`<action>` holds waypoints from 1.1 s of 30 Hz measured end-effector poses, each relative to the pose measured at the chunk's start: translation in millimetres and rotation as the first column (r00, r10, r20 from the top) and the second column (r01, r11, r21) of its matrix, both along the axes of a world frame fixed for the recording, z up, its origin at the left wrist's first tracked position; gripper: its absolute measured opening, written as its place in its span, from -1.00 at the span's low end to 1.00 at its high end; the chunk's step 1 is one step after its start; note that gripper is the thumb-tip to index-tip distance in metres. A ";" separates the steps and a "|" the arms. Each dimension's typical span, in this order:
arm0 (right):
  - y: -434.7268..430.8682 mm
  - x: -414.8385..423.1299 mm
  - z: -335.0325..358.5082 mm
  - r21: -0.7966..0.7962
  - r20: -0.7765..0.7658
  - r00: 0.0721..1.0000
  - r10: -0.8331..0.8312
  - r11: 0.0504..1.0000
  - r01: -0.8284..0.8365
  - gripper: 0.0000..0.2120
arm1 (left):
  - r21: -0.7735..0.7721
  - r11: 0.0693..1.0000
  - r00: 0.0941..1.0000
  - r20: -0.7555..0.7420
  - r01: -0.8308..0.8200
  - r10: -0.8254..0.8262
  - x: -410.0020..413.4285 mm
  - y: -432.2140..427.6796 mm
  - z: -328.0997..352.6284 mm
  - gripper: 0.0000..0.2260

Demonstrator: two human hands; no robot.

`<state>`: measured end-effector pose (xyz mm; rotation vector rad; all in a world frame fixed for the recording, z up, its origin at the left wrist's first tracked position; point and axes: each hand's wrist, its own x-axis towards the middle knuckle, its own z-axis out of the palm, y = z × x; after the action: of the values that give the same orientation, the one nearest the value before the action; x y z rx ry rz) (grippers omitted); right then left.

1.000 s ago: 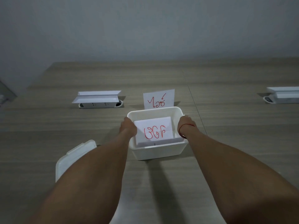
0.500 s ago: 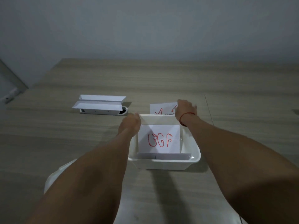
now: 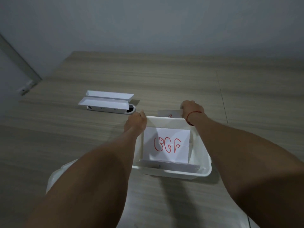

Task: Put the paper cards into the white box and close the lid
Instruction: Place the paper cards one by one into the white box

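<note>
Right grip (image 3: pixel 191 109) pinches a card (image 3: pixel 169 112) half-hidden behind the white box (image 3: pixel 172 171).

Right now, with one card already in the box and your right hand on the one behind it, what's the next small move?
Probably lift the card behind the box with the right hand over the far rim of the white box and drop it onto the card inside. The lid lies apart, for afterwards.

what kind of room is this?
Probably an office or meeting room: a long wood-grain table, a flip-up power socket box set into its top, and a bare grey wall behind.
</note>
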<state>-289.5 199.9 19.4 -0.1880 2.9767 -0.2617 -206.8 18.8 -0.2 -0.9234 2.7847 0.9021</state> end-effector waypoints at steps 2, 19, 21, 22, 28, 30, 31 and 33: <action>2.1 4.9 2.2 -0.029 -0.013 1.000 0.018 0.999 -0.018 -0.69 | 0.001 1.000 1.000 0.002 0.015 -0.015 3.0 0.4 1.6 -0.44; 28.6 80.7 98.1 -0.231 -0.476 0.879 -0.022 0.968 -0.101 -0.68 | 0.051 0.993 0.984 0.133 0.110 -0.115 84.6 6.5 29.2 -0.58; 28.6 89.6 101.2 -0.250 -0.407 0.914 -0.002 0.962 -0.109 -0.68 | 0.053 0.993 0.988 0.107 0.107 -0.112 90.6 6.4 28.2 -0.60; 28.3 93.6 100.4 -0.262 -0.354 0.935 0.016 0.958 -0.115 -0.68 | 0.061 0.993 0.990 0.088 0.102 -0.107 92.4 6.1 27.5 -0.62; 11.1 113.5 85.7 -0.242 -0.174 0.976 0.130 0.955 -0.170 -0.72 | 0.099 0.990 0.994 -0.002 0.105 -0.105 100.1 2.6 23.0 -0.66; 2.5 116.4 84.2 -0.302 -0.122 0.986 0.112 0.942 -0.144 -0.73 | 0.122 0.986 0.993 -0.030 0.116 -0.113 100.1 0.7 22.7 -0.68; 0.3 117.7 82.5 -0.325 -0.097 0.990 0.098 0.937 -0.125 -0.74 | 0.135 0.983 0.992 -0.046 0.125 -0.120 100.1 -0.1 22.6 -0.70; -1.0 121.7 74.6 -0.337 -0.018 0.995 0.098 0.936 -0.098 -0.75 | 0.152 0.977 0.987 -0.077 0.149 -0.138 100.7 -2.6 23.0 -0.71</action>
<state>-167.8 198.9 94.1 -0.3731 2.8887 -0.7603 -106.1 16.2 22.9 -0.6722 2.7412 1.1278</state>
